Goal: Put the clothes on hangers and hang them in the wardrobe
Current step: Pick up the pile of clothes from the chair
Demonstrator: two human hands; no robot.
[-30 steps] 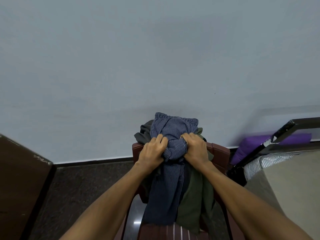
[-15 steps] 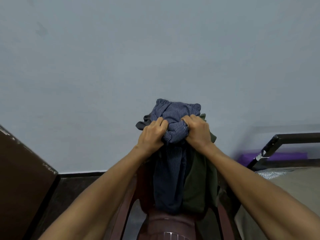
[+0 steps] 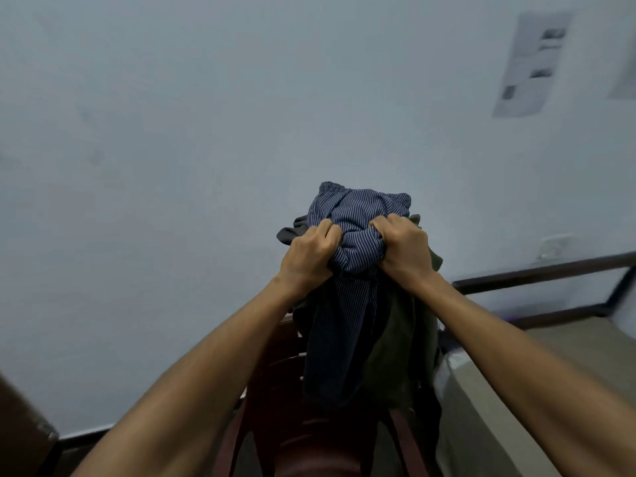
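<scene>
A bundle of clothes hangs in front of me, lifted above a dark red plastic chair [image 3: 275, 380]. On top is a blue pinstriped garment [image 3: 358, 215]; an olive green garment [image 3: 402, 346] hangs at the right and a grey one [image 3: 292, 232] peeks out at the left. My left hand [image 3: 309, 256] grips the bundle's left side, fingers curled into the striped cloth. My right hand [image 3: 402, 249] grips the right side the same way. No hanger or wardrobe is in view.
A plain pale wall fills the view, with papers [image 3: 530, 63] stuck up at the top right. A bed with a dark metal rail [image 3: 537, 273] and a grey mattress [image 3: 516, 390] stands at the right. A brown furniture edge [image 3: 20, 432] shows at the lower left.
Both hands have lifted the bundle of clothes up off the chair back, and my view has tilted upward; the floor has dropped out of sight.
</scene>
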